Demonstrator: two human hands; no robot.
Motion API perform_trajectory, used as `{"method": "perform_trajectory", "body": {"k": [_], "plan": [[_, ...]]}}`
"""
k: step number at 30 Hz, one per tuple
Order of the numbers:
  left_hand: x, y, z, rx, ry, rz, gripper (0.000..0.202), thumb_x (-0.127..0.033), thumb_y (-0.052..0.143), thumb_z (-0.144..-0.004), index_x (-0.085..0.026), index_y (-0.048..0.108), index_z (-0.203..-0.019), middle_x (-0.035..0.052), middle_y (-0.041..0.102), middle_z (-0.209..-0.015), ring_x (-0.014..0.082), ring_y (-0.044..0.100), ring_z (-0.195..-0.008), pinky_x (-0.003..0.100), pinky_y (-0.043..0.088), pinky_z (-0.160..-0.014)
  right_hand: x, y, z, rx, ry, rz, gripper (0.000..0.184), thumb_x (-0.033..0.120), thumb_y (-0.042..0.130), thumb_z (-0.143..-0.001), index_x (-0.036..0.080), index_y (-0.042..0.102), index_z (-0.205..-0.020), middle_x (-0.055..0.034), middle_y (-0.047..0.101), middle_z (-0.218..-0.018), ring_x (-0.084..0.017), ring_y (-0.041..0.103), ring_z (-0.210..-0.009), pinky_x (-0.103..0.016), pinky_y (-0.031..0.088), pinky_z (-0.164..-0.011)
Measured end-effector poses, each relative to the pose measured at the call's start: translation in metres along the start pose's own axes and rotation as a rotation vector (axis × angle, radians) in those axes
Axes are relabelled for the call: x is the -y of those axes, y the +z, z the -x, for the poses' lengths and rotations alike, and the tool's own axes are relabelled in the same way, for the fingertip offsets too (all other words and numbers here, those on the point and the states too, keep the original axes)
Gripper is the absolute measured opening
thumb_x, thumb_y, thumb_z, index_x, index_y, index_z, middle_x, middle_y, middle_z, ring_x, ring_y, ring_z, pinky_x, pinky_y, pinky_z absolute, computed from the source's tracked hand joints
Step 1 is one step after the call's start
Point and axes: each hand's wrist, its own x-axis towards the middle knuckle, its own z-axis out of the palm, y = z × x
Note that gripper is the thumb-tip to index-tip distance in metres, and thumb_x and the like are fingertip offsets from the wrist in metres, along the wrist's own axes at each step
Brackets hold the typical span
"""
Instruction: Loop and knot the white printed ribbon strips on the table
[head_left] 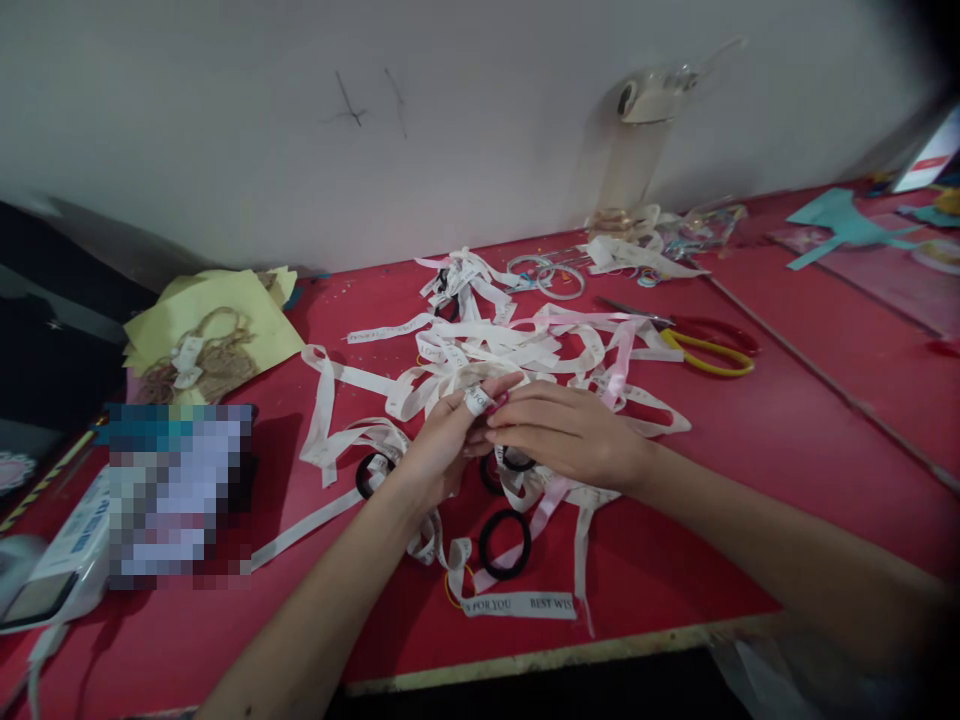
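Observation:
My left hand point(442, 440) is closed over the ribbon pile, with a white printed ribbon point(478, 401) looped at its thumb and fingers. Against it press the bent fingers of my right hand point(566, 428), gripping at the same spot; a small dark-red bit shows between the fingertips, too small to name. Around and under both hands lies a tangle of white ribbons point(517, 345) with black lettering. Near my wrists are black hair ties point(505, 545), and a pink ribbon point(551, 505) runs below my right hand. My palms and whatever they enclose are hidden.
Yellow-handled scissors point(712, 358) lie to the right on the red table point(787, 480). Clear bangles point(561, 282) and a clear bottle point(634, 150) are near the wall. At left are yellow papers point(262, 335) with brown twine point(225, 365). A cyan cutout point(844, 222) lies far right.

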Motion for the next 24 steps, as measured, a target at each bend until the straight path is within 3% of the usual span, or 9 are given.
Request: {"method": "perform_trajectory", "body": {"k": [2, 5, 12, 18, 24], "plan": [[-0.0005, 0.0022, 0.0011, 0.01, -0.036, 0.002, 0.038, -0.05, 0.067, -0.074, -0.014, 0.065, -0.085, -0.0057, 0.034, -0.061, 0.0017, 0.024, -0.046, 0.014, 0.015, -0.04, -0.0018, -0.0004, 0.0013, -0.031, -0.045, -0.021, 0.023, 0.013, 0.051, -0.091, 0.019, 0.062, -0.111, -0.0051, 0.068, -0.11, -0.017, 0.057, -0.109, -0.031, 0.048, -0.096], [0.0008, 0.0029, 0.0013, 0.07, -0.068, 0.002, 0.045, -0.058, 0.061, -0.075, -0.013, 0.062, -0.08, -0.0068, 0.03, -0.059, 0.002, 0.021, -0.045, 0.014, 0.014, -0.04, -0.0033, -0.0005, 0.0012, -0.057, 0.0, -0.055, 0.025, 0.015, 0.048, -0.093, 0.019, 0.062, -0.114, -0.0046, 0.068, -0.108, -0.016, 0.06, -0.104, -0.031, 0.051, -0.091], [0.0, 0.0038, 0.0019, 0.135, -0.12, 0.047, 0.042, -0.055, 0.063, -0.076, -0.016, 0.049, -0.071, -0.0066, 0.033, -0.058, 0.0034, 0.026, -0.044, 0.013, 0.018, -0.038, -0.0025, 0.0014, -0.0055, -0.037, 0.269, -0.161, 0.018, 0.022, 0.051, -0.094, 0.024, 0.065, -0.105, -0.0015, 0.067, -0.098, -0.016, 0.06, -0.096, -0.03, 0.05, -0.086], [0.0007, 0.0053, 0.0025, 0.166, -0.135, 0.138, 0.037, -0.05, 0.063, -0.079, -0.016, 0.048, -0.074, -0.0068, 0.03, -0.061, 0.0035, 0.027, -0.047, 0.012, 0.021, -0.039, -0.0075, 0.001, 0.0011, -0.069, 0.069, -0.028, 0.025, 0.018, 0.05, -0.094, 0.023, 0.062, -0.115, -0.0044, 0.067, -0.104, -0.019, 0.057, -0.102, -0.034, 0.049, -0.091], [0.0016, 0.0046, -0.0003, 0.145, -0.118, 0.149, 0.038, -0.051, 0.064, -0.077, -0.016, 0.048, -0.075, -0.0064, 0.033, -0.062, 0.0035, 0.027, -0.046, 0.013, 0.022, -0.038, -0.0048, 0.0015, -0.001, -0.102, 0.172, 0.026, 0.027, 0.018, 0.047, -0.094, 0.021, 0.062, -0.117, -0.0078, 0.066, -0.102, -0.02, 0.058, -0.097, -0.038, 0.05, -0.088]]}}
